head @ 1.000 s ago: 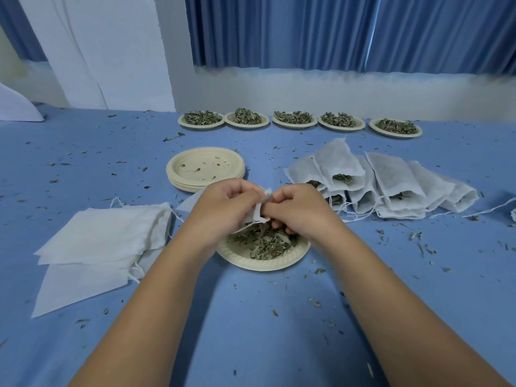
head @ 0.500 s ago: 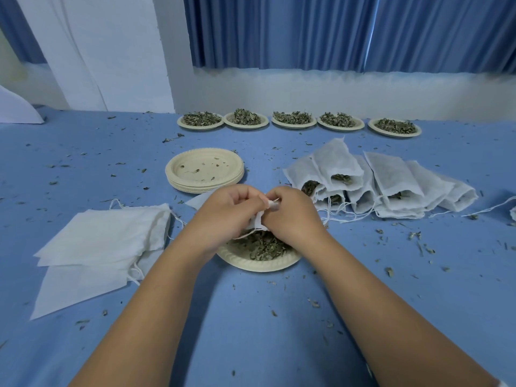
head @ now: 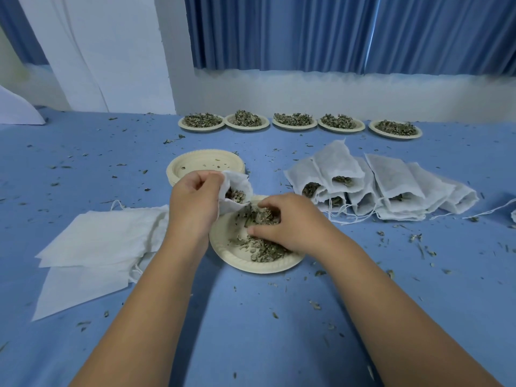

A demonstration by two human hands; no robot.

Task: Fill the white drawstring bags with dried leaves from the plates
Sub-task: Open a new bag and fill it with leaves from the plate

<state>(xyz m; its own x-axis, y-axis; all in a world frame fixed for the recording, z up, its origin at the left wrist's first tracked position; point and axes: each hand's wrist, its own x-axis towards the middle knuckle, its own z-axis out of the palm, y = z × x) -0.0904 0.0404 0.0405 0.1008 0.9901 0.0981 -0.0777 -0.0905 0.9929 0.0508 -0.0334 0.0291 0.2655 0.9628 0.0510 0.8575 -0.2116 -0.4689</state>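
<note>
While the left hand (head: 195, 208) pinches the white fabric drawstring bag (head: 237, 188) open at its rim, over the round cream paper plate (head: 223, 247), the right hand (head: 284, 224) curls round dried green leaves (head: 265, 250) there. Advice: modest pinches, mouth held wide (crumbs litter the blue worktop (head: 251, 331)).

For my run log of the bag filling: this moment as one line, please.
phase: filling | left hand: holds white drawstring bag open | right hand: grips dried leaves on plate

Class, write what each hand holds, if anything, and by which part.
The left hand grips the white drawstring bag by its open rim. The right hand digs into the dried leaves; a hold cannot be told.
</note>
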